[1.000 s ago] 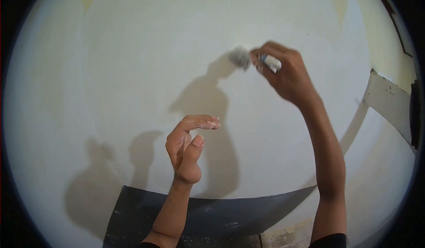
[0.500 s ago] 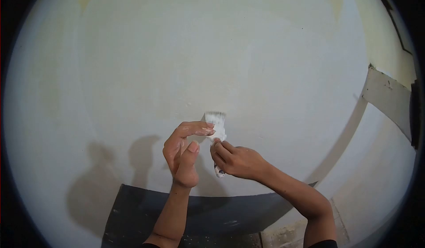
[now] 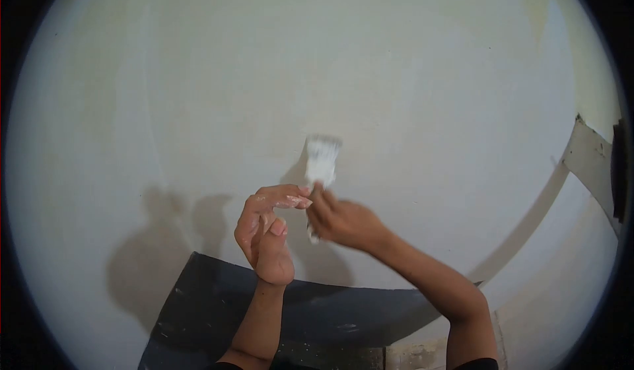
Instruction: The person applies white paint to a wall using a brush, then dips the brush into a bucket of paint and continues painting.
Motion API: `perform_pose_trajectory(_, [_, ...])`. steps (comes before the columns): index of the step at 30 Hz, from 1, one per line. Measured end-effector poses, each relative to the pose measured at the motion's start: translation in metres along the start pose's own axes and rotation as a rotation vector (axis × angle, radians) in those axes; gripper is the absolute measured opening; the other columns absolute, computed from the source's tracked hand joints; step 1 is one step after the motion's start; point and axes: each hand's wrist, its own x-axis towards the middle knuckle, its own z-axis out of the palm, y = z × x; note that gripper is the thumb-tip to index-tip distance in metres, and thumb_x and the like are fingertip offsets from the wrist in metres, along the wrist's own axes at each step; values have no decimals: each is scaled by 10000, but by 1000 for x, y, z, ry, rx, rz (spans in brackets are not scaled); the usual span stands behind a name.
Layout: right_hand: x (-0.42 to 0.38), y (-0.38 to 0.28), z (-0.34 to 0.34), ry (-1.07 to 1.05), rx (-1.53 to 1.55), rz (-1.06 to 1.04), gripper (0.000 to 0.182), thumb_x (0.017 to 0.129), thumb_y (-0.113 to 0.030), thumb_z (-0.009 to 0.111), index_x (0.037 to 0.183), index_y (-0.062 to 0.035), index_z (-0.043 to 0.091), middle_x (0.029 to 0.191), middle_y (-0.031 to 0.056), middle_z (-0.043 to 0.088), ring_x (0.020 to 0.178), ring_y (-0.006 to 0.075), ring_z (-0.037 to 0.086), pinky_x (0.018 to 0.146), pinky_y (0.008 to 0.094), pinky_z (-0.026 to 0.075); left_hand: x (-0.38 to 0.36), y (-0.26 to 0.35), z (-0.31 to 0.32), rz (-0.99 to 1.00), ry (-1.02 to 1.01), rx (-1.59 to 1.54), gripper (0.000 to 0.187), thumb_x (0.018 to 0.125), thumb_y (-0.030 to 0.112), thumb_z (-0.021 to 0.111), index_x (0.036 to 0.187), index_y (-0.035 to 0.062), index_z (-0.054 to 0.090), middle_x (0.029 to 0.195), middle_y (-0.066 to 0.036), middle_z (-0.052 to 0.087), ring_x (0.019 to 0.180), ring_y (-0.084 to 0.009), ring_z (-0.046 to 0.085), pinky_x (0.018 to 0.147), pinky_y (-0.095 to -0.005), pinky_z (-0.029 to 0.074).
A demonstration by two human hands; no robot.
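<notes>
A paint brush point(image 3: 321, 162), its bristles and ferrule coated white, points up against the pale wall point(image 3: 396, 86). My right hand point(image 3: 345, 223) is closed around its handle, whose lower end shows below the fingers. Just left of it, my left hand point(image 3: 265, 235) is held up with bent fingers and thumb apart, nothing between them. White paint smears its fingers, and its fingertips are beside the right hand near the brush. Whether the bristles touch the wall is hard to tell.
A dark band point(image 3: 356, 314) runs along the lower wall. Pale yellow patches show near the top. At the right, a grey panel point(image 3: 592, 162) stands out beside a dark object point(image 3: 619, 172). Shadows fall on the wall at the left.
The brush and my right hand have moved up and slightly left. My left fingertips, formerly at the base of the bristles, are now away from them. The view has shifted a little.
</notes>
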Motion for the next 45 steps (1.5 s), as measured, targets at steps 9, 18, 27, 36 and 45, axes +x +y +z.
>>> perform_pose_trajectory(9, [32, 47, -43, 49, 107, 78, 326, 791, -94, 609, 1059, 90, 638, 1101, 237, 604, 979, 240, 652, 620, 253, 587, -1, -2, -7, 3, 61, 46, 295, 852, 171, 427, 1011, -48, 543, 937, -215, 610, 910, -340, 623, 827, -427, 477])
perform_pose_trajectory(18, [8, -28, -15, -7, 273, -127, 287, 791, -89, 613, 1016, 85, 647, 1091, 254, 631, 923, 252, 683, 551, 255, 565, -8, 38, -5, 29, 76, 130, 301, 836, 166, 424, 1007, -51, 543, 928, -223, 610, 913, -339, 620, 843, -437, 478])
perform_pose_trajectory(27, [7, 79, 3, 97, -66, 11, 348, 765, -58, 632, 1083, 82, 652, 1142, 242, 618, 943, 231, 653, 606, 245, 570, 0, -26, 27, 79, 117, 149, 308, 840, 156, 406, 1003, -60, 552, 901, -221, 622, 908, -332, 621, 874, -447, 482])
perform_pose_trajectory(36, [-26, 35, 12, -115, 597, 13, 348, 755, -47, 650, 1092, 22, 591, 1083, 148, 629, 950, 273, 650, 699, 337, 582, -4, -26, 21, 38, 62, 92, 278, 835, 90, 482, 1026, -75, 597, 1009, -246, 653, 933, -281, 622, 831, -400, 497])
perform_pose_trajectory(45, [19, 134, -79, 202, 232, 211, 329, 796, -58, 631, 1111, 24, 588, 1065, 180, 593, 886, 286, 647, 637, 352, 573, -3, -15, 32, -2, 85, 120, 288, 853, 150, 417, 992, -54, 564, 899, -216, 632, 902, -324, 626, 828, -417, 473])
